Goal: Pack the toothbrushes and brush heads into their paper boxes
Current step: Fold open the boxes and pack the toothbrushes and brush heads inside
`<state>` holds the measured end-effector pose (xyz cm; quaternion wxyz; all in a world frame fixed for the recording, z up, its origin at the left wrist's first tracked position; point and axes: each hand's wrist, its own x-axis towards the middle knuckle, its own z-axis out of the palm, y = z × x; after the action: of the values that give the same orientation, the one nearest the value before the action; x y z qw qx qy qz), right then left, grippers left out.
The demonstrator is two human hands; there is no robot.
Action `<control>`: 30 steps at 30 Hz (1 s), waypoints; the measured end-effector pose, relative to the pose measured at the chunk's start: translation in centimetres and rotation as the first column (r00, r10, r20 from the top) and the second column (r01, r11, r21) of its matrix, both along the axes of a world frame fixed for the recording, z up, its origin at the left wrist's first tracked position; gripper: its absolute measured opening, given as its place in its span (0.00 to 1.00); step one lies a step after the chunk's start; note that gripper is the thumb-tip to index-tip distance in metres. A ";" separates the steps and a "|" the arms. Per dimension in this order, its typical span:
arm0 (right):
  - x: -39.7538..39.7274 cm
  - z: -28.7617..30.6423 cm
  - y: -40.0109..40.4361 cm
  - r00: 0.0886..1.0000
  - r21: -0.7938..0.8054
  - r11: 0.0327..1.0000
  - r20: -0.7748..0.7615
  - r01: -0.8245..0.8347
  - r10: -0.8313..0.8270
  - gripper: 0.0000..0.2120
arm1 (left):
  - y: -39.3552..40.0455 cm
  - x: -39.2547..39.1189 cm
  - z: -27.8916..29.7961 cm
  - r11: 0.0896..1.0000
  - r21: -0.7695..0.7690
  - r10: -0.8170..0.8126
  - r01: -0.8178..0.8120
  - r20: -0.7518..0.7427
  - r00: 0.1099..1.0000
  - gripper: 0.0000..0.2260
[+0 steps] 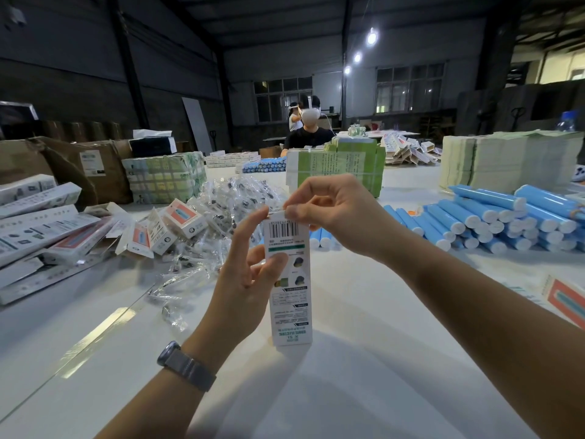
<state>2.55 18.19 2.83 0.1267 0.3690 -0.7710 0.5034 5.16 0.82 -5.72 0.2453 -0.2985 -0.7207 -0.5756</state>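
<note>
Two hands, left (250,274) and right (329,213), grip one paper box (289,299).

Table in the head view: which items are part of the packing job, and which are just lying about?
Part of the job:
- paper box, upright, gripped by the left hand; right hand pinches its top flap
- blue toothbrush tubes
- bagged brush heads
- more boxes at left

Lying about:
- brown cartons
- green wrapped bundles
- water bottle
</note>
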 end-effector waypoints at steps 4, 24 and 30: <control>0.1 -0.1 -0.1 1.000 0.003 1.000 -0.013 -0.015 0.015 0.08 | -0.1 0.1 0.0 0.999 -0.020 0.028 -0.028 -0.002 1.000 0.22; -0.6 -1.2 0.1 0.995 -0.013 1.000 -0.097 0.025 -0.026 0.05 | 0.0 -0.1 -0.1 0.999 0.020 0.050 -0.050 -0.011 0.999 0.20; -0.6 -0.8 0.6 0.995 0.008 0.999 -0.092 -0.038 0.039 0.08 | -0.1 -0.1 -0.2 1.000 0.023 -0.004 0.004 -0.019 1.000 0.16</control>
<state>1.98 18.79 2.04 0.1512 0.4071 -0.7586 0.4857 5.08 0.72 -5.95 0.2546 -0.3025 -0.7111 -0.5814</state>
